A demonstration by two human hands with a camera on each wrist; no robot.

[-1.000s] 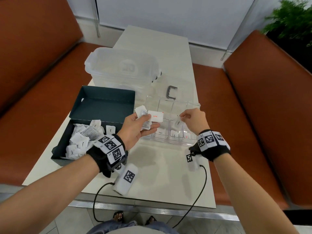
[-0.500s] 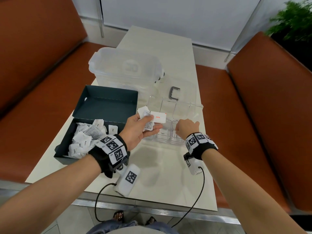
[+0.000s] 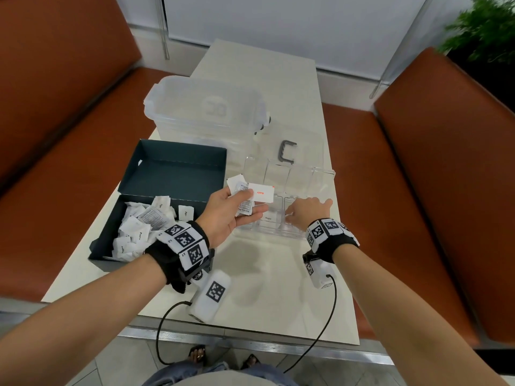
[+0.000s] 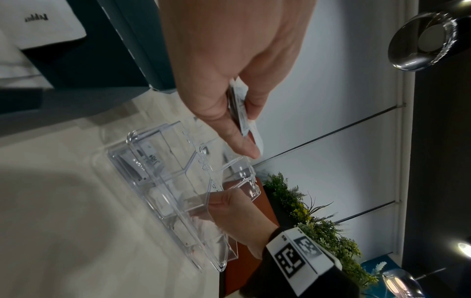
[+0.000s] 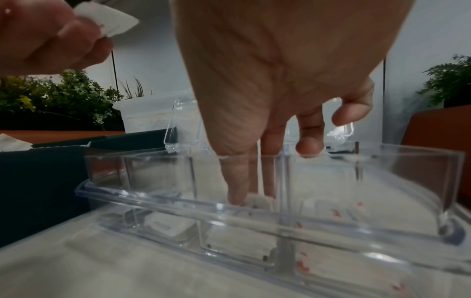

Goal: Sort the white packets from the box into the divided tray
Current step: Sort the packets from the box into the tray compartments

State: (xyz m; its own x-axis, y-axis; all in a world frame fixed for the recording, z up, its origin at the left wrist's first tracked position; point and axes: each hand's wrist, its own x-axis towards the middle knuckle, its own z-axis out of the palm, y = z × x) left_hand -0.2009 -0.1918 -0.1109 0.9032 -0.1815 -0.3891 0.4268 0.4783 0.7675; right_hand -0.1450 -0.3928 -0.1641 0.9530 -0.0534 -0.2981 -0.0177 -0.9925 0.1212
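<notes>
Pale table at frame centre: our right hand [image 3: 308, 211], fingers extended, presses a packet [image 5: 257, 201] flat in the tray [image 3: 323, 174]; left hand [image 3: 228, 210] pinches spare packets [image 3: 260, 192], so feed singly.

White packets [image 3: 139, 229] fill a dark teal box [image 3: 172, 174]; the divided tray [image 3: 323, 176] is clear, the benches [image 3: 446, 162] rust-orange.

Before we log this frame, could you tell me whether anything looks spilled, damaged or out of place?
Nothing stands out: loose packets lie inside the dark box, and the clear tray sits flat on the table.
</notes>
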